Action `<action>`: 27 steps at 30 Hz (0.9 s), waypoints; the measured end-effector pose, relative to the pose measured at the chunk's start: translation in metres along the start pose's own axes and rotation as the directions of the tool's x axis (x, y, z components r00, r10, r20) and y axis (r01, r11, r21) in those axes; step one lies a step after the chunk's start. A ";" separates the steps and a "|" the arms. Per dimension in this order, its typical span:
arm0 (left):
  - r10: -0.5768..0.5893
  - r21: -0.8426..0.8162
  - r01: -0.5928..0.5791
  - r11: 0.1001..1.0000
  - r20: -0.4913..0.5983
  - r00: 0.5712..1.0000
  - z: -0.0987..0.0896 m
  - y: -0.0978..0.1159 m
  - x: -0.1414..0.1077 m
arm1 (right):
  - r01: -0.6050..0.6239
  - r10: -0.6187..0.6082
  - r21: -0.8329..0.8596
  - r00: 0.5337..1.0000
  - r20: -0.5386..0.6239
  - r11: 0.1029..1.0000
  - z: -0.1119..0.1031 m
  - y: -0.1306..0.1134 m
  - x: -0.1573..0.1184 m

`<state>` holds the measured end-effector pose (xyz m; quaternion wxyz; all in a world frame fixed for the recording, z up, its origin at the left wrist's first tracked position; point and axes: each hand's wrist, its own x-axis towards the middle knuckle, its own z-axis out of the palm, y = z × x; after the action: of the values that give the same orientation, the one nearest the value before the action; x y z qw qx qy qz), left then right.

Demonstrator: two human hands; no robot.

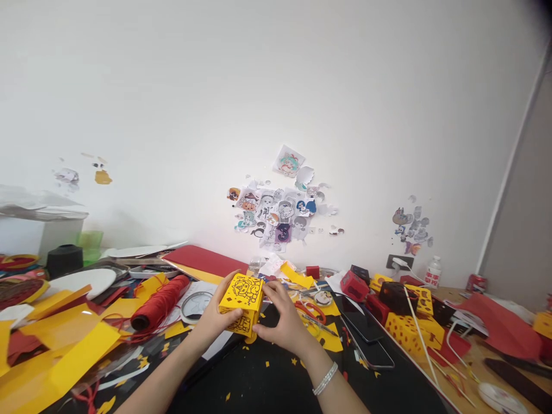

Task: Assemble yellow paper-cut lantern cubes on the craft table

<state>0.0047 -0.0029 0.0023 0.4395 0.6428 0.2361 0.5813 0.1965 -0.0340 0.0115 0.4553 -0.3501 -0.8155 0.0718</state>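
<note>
A yellow paper box [245,292] with black line drawings and small cut-outs is held up over the black mat, tilted so its top and front show. My left hand [219,307] grips it from the left, thumb on the front face and fingers behind the top edge. On the right, my right hand [282,316] has its fingertips at the box's upper right corner and the thumb near its lower right edge.
A red thread spool [159,302] and yellow paper sheets [81,356] lie at left. Orange-handled scissors [313,311], a phone [360,319] and yellow cut-out boxes [414,333] are at right. Small yellow scraps dot the black mat [259,382].
</note>
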 end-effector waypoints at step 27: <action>-0.175 -0.148 0.225 0.963 0.288 0.941 0.004 0.009 -0.006 | 0.100 -0.079 0.044 0.936 -0.342 0.994 0.000 -0.009 0.008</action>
<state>0.0057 -0.0134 0.0067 0.5807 0.6471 0.1847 0.4583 0.1893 -0.0351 0.0210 0.6022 -0.3057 -0.7374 0.0143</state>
